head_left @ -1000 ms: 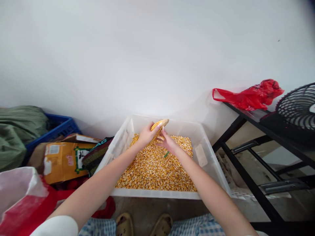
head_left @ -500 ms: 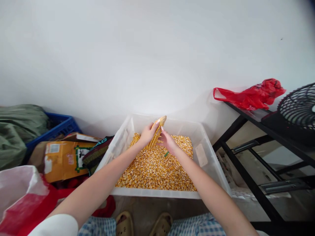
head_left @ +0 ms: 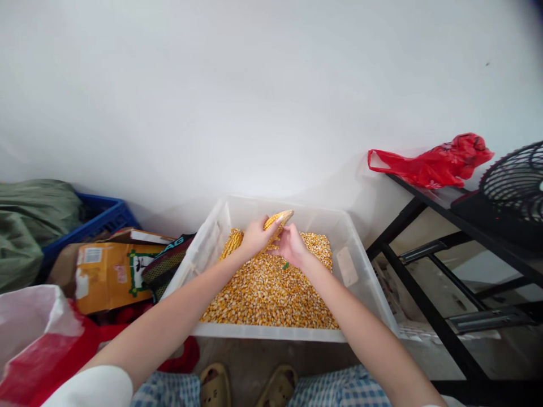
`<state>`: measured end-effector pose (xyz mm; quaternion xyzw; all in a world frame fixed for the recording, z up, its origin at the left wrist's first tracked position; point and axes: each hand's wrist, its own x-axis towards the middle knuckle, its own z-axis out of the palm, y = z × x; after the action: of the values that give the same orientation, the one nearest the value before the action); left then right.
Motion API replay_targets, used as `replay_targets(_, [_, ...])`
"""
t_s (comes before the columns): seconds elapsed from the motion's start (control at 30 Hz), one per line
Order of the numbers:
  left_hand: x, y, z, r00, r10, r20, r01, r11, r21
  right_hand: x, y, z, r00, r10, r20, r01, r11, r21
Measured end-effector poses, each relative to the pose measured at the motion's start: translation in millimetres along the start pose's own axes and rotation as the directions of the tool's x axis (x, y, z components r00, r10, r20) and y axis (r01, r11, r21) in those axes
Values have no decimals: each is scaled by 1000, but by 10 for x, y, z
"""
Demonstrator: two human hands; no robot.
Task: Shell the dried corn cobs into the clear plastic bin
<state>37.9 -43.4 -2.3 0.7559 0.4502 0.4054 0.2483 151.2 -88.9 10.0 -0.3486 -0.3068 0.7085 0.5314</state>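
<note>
An ear of corn (head_left: 276, 219), yellow with a pale, pointed tip, is held slantwise above a white plastic bin (head_left: 271, 332). My left hand (head_left: 255, 236) is closed round its lower part and hides much of it. From the other side, my right hand (head_left: 293, 246) is on the ear, with the thumb near the tip and curled fingers beneath. A few yellow bits show at those fingertips. Loose corn kernels (head_left: 271, 294) cover the bin's floor. More corn ears (head_left: 232, 242) lie at the bin's left, partly behind my left hand. A small green piece (head_left: 285, 265) rests on the kernels.
To the left are a blue crate (head_left: 106, 217), an orange cardboard box (head_left: 110, 277), a dark mesh bag (head_left: 169, 263) and a red-and-white sack (head_left: 42, 339). On the right, a black metal frame (head_left: 424, 288) carries a red plastic bag (head_left: 441, 164) and a black fan (head_left: 515, 183).
The ear has tilted lower, its tip now pointing more to the right. My left hand has turned with it, and my right hand has shifted slightly, still beside the ear.
</note>
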Motion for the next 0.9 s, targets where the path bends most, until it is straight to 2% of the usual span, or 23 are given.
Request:
replay_targets(0.1, [-15, -13, 28, 1000, -6, 16, 5, 997, 71, 8, 5, -1, 1000, 3, -16, -3, 1000, 27])
replay_targets(0.27, [-7, -46, 63, 1000, -7, 16, 6, 996, 88, 42, 75, -35, 991, -54, -122, 47, 997, -58])
replay_targets(0.37, [29, -65, 76, 996, -90, 9, 91, 995, -36, 49, 66, -63, 995, -24, -99, 19, 998, -56])
replay_targets(0.43, [60, -77, 84, 985, -170, 38, 174, 966, -193, 48, 42, -67, 996, -29, -82, 17, 989, -146])
replay_targets(0.5, [91, -87, 93, 963, -255, 89, 269, 885, -381, 53, 32, -64, 992, -92, -83, 59, 942, -330])
replay_targets(0.6, [138, -91, 107, 918, -351, 185, 383, 657, -650, 92, 70, -77, 959, -273, -75, 180, 791, -586])
replay_targets(0.67, [168, -78, 112, 901, -363, 238, 402, 490, -774, 139, 123, -109, 922, -380, -71, 242, 710, -661])
replay_targets(0.7, [179, -67, 115, 898, -362, 251, 399, 425, -813, 163, 153, -129, 915, -397, -70, 252, 698, -670])
replay_targets(0.77, [190, -37, 122, 900, -362, 241, 372, 353, -859, 201, 209, -163, 925, -375, -64, 244, 714, -657])
replay_targets(0.83, [183, -8, 136, 908, -356, 221, 344, 331, -879, 214, 250, -177, 934, -355, -51, 240, 726, -644])
replay_targets(0.9, [167, 7, 150, 916, -340, 215, 328, 323, -888, 200, 272, -168, 921, -388, -43, 263, 698, -666])
